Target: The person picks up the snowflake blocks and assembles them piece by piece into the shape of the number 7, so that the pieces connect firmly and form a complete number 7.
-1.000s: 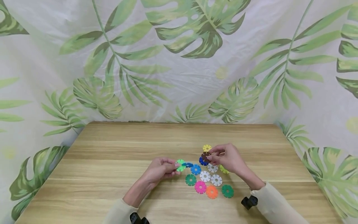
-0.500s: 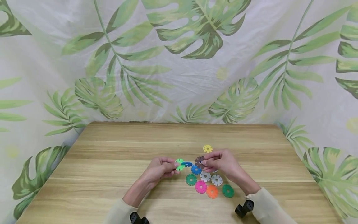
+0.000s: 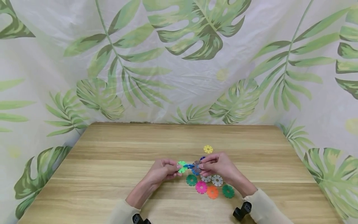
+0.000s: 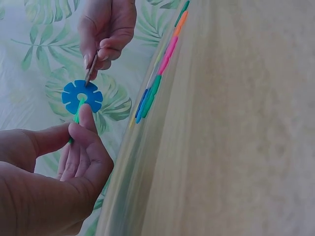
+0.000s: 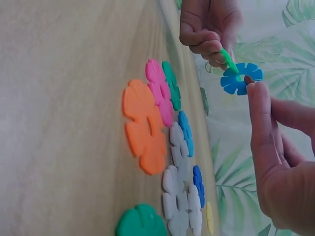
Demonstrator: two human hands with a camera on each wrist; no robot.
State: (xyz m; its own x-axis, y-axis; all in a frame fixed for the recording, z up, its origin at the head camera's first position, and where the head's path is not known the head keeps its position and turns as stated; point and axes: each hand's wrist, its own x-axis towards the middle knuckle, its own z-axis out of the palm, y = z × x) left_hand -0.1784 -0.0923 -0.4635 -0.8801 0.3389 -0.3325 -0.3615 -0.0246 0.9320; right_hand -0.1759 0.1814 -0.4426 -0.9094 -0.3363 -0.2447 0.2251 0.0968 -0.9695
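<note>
My left hand (image 3: 163,171) pinches a bright green notched plastic disc (image 3: 181,167) above the table. Slotted crosswise into that green piece is a blue notched disc (image 4: 70,96). With thumb and fingers, my right hand (image 3: 221,166) pinches a brown notched disc (image 3: 196,166). In the left wrist view the brown piece stands edge-on against the blue disc's far rim; whether it sits in a slot I cannot tell. My right fingertips partly cover it in the right wrist view.
On the wooden table (image 3: 112,155) lie flat notched discs: pink (image 3: 201,187), orange (image 3: 212,192), green (image 3: 191,180), another green (image 3: 228,191), white (image 3: 217,180) and yellow (image 3: 208,149). A dark blue disc (image 5: 198,186) lies partly behind my right hand. A leaf-patterned cloth (image 3: 179,77) hangs behind.
My right hand has carried the brown disc left, from over the dark blue disc to the blue disc's edge. The left hand still holds the joined green and blue discs, nearly in place.
</note>
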